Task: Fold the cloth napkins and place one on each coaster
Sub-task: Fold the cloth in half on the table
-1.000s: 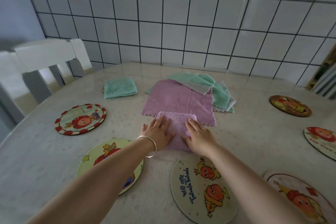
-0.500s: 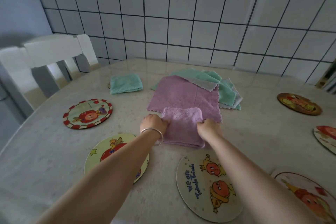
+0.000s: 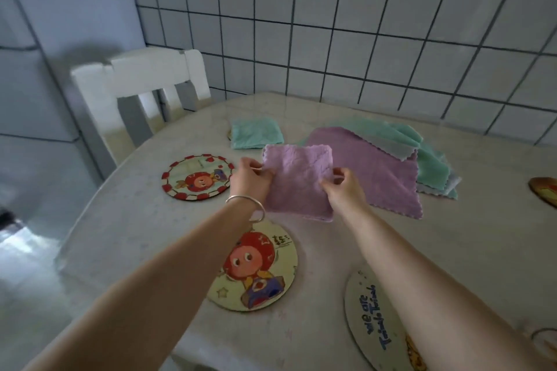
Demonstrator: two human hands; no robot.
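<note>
Both hands are on the folded purple napkin (image 3: 298, 181), and it hangs lifted off the table (image 3: 452, 250) between them. The left hand (image 3: 250, 179) pinches its left edge, thumb on top, fingers tucked under; the right hand (image 3: 343, 193) pinches the right edge the same way, fingers curled round the cloth.

Now the risks. The fold is loose plush, held only at the two sides, so the bottom layers could sag open on the way over, and the square would land lopsided. Let one pinch slip and the whole thing unfolds.

Just behind the right hand lies the unfolded purple cloth (image 3: 376, 172) on the heap of green ones (image 3: 434, 166); a trailing corner could catch that pile and drag it.

Where to land it? To the left of the left hand sits the red-rimmed coaster (image 3: 197, 177), bare. Below the left wrist is the yellow coaster (image 3: 256, 265), also bare and nearer still. Beyond the left hand, a folded green napkin (image 3: 256, 132) already covers a coaster, only a sliver of which shows.

Room looks good: bare tabletop lies between the hands and both coasters. The table's rounded edge runs past the red-rimmed coaster on its far left, with a white chair (image 3: 144, 84) beyond, so a long overshoot that way means cloth off the side.
</note>
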